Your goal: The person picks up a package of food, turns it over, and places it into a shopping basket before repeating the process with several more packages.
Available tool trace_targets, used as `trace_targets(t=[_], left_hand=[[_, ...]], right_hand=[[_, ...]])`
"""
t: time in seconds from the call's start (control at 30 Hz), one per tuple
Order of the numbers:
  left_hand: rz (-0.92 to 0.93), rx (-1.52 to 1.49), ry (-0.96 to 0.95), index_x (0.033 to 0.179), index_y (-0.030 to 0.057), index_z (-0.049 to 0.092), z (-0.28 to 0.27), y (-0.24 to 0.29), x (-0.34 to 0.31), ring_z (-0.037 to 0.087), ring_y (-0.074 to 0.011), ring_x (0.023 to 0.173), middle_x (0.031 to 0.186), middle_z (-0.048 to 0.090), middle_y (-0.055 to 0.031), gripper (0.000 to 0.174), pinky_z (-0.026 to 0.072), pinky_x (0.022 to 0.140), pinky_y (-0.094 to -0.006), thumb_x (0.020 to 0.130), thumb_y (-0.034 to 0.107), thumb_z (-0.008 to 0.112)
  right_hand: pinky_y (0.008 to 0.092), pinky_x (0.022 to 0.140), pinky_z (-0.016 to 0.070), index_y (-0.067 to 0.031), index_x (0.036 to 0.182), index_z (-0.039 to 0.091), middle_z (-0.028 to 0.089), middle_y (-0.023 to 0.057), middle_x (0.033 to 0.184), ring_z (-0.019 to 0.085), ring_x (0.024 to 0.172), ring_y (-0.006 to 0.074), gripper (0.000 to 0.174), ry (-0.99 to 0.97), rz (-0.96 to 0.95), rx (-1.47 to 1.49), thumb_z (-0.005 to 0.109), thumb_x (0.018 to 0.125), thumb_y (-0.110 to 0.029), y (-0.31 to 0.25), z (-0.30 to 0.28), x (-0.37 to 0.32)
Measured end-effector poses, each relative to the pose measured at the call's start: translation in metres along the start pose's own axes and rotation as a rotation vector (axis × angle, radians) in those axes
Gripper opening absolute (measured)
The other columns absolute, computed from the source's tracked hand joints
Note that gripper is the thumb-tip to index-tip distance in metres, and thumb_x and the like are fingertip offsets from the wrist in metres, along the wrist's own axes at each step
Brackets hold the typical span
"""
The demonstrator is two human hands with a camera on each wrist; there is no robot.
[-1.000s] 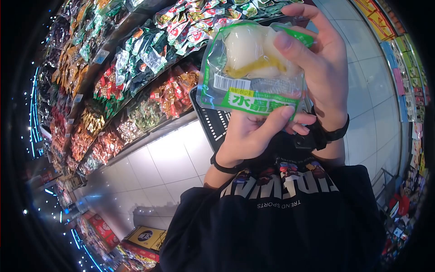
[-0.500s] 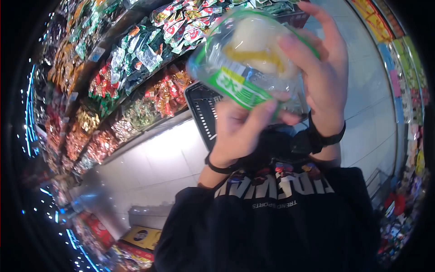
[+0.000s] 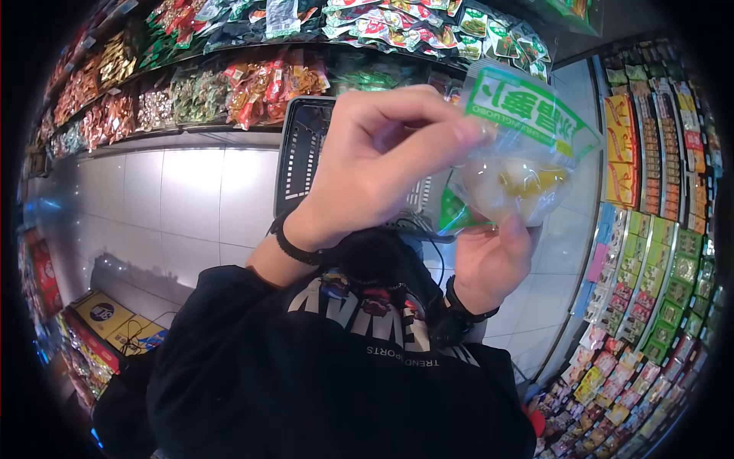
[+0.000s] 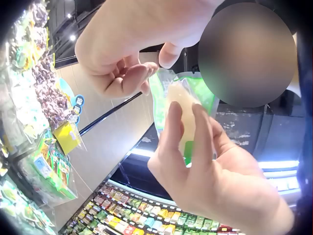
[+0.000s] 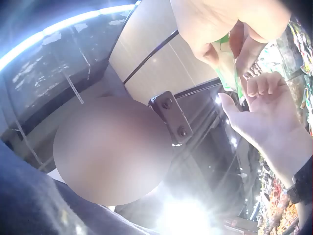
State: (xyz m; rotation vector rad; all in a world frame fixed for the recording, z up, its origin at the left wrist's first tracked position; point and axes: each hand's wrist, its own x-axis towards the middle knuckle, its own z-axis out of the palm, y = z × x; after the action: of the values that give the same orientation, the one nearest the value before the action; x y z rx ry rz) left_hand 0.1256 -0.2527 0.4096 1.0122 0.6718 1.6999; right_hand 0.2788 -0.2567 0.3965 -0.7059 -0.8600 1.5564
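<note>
A clear, green-printed packet of white radish point(image 3: 527, 172) with a yellow streak is held up in front of the chest. Its label band is at the top, with the characters upside down in the head view. My left hand point(image 3: 367, 164) pinches the packet's upper left edge, thumb on the near face and fingers curled. From below, my right hand point(image 3: 493, 264) grips the lower end, its thumb against the radish. In the left wrist view the right hand's fingers lie along the radish packet point(image 4: 183, 105).
Behind the left hand is a dark shopping basket point(image 3: 294, 145) with slotted sides. Shelves of bagged snacks point(image 3: 264, 92) run along the far side. More stocked shelves point(image 3: 650, 260) line the right, and yellow boxes point(image 3: 103, 314) stand at lower left on the tiled floor point(image 3: 191, 183).
The packet has been turned over, its label swinging from bottom to top. My right hand has dropped below it and my left has risen to its upper edge. The head view has swung right.
</note>
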Motion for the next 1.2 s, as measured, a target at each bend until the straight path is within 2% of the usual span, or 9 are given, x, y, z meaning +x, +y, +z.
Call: trace_targets(t=[0.27,0.33,0.63,0.7,0.83,0.93,0.97,1.07,1.2], left_hand=[[0.033,0.014,0.058,0.079,-0.0055,0.066,-0.001,0.008,-0.009,0.054,-0.0097,0.065,0.074,0.062,-0.0094,0.011,0.0416,0.058,-0.0220,0.077,0.000,0.056],[0.044,0.016,0.059,0.078,-0.0056,0.066,-0.003,0.008,-0.010,0.054,-0.0098,0.065,0.074,0.062,-0.0095,0.011,0.0413,0.058,-0.0219,0.077,0.000,0.056],[0.075,0.019,0.092,0.077,-0.0058,0.066,-0.003,0.006,-0.012,0.053,-0.0090,0.062,0.072,0.062,-0.0088,0.011,0.0407,0.056,-0.0215,0.076,0.000,0.057],[0.058,0.072,0.109,0.072,-0.0036,0.064,-0.001,0.007,-0.012,0.043,-0.0097,0.057,0.072,0.062,-0.0126,0.015,0.0344,0.054,-0.0233,0.077,0.003,0.052],[0.073,0.106,0.105,0.072,-0.0038,0.064,-0.002,0.007,-0.009,0.043,-0.0096,0.056,0.071,0.062,-0.0112,0.015,0.0338,0.054,-0.0232,0.077,0.003,0.052],[0.047,0.030,0.148,0.071,-0.0033,0.063,-0.003,0.010,-0.006,0.044,-0.0093,0.056,0.069,0.061,-0.0097,0.014,0.0340,0.054,-0.0230,0.077,0.004,0.052],[-0.020,0.051,0.095,0.070,-0.0033,0.063,-0.007,0.014,-0.004,0.045,-0.0093,0.057,0.068,0.061,-0.0093,0.014,0.0343,0.054,-0.0228,0.077,0.004,0.053],[-0.136,0.056,0.027,0.068,-0.0036,0.063,-0.012,0.017,0.001,0.047,-0.0093,0.057,0.066,0.060,-0.0086,0.014,0.0345,0.053,-0.0226,0.076,0.004,0.054],[-0.310,-0.036,-0.085,0.065,-0.0045,0.063,-0.019,0.019,0.006,0.048,-0.0095,0.054,0.062,0.059,-0.0076,0.014,0.0332,0.049,-0.0223,0.074,0.004,0.057]], right_hand=[[0.0425,0.089,0.0436,0.0029,0.125,0.035,0.049,0.0147,0.116,0.051,0.105,0.0287,0.072,0.040,-0.053,-0.131,0.066,0.065,-0.024,-0.001,0.003,-0.006],[0.0423,0.087,0.0445,0.0028,0.123,0.035,0.050,0.0153,0.111,0.052,0.102,0.0269,0.066,-0.043,-0.065,0.089,0.068,0.067,-0.007,-0.001,0.002,-0.005],[0.0420,0.086,0.0446,0.0027,0.123,0.035,0.051,0.0148,0.109,0.052,0.102,0.0263,0.068,-0.013,-0.070,0.063,0.069,0.065,-0.009,-0.001,0.005,-0.007],[0.0408,0.086,0.0446,0.0027,0.122,0.035,0.051,0.0146,0.109,0.053,0.102,0.0261,0.068,-0.015,-0.074,0.061,0.069,0.064,-0.009,0.001,0.005,-0.007],[0.0376,0.086,0.0440,0.0018,0.121,0.037,0.052,0.0130,0.109,0.053,0.101,0.0247,0.069,-0.050,-0.075,0.039,0.072,0.063,-0.011,0.003,0.000,-0.007],[0.0363,0.087,0.0430,0.0014,0.120,0.038,0.052,0.0116,0.109,0.052,0.102,0.0226,0.071,-0.126,0.048,0.116,0.075,0.061,-0.014,0.006,-0.011,-0.009],[0.0363,0.087,0.0430,0.0014,0.120,0.038,0.052,0.0116,0.109,0.052,0.102,0.0226,0.071,-0.130,0.056,0.115,0.075,0.061,-0.014,0.004,-0.013,-0.010],[0.0420,0.088,0.0423,0.0079,0.128,0.026,0.045,0.0214,0.118,0.049,0.107,0.0310,0.084,-0.181,0.147,-0.316,0.066,0.065,-0.031,0.000,-0.016,-0.014],[0.0375,0.085,0.0440,0.0106,0.125,0.032,0.048,0.0218,0.115,0.052,0.102,0.0283,0.085,-0.270,0.142,-0.224,0.070,0.062,-0.031,0.001,-0.013,-0.022]])
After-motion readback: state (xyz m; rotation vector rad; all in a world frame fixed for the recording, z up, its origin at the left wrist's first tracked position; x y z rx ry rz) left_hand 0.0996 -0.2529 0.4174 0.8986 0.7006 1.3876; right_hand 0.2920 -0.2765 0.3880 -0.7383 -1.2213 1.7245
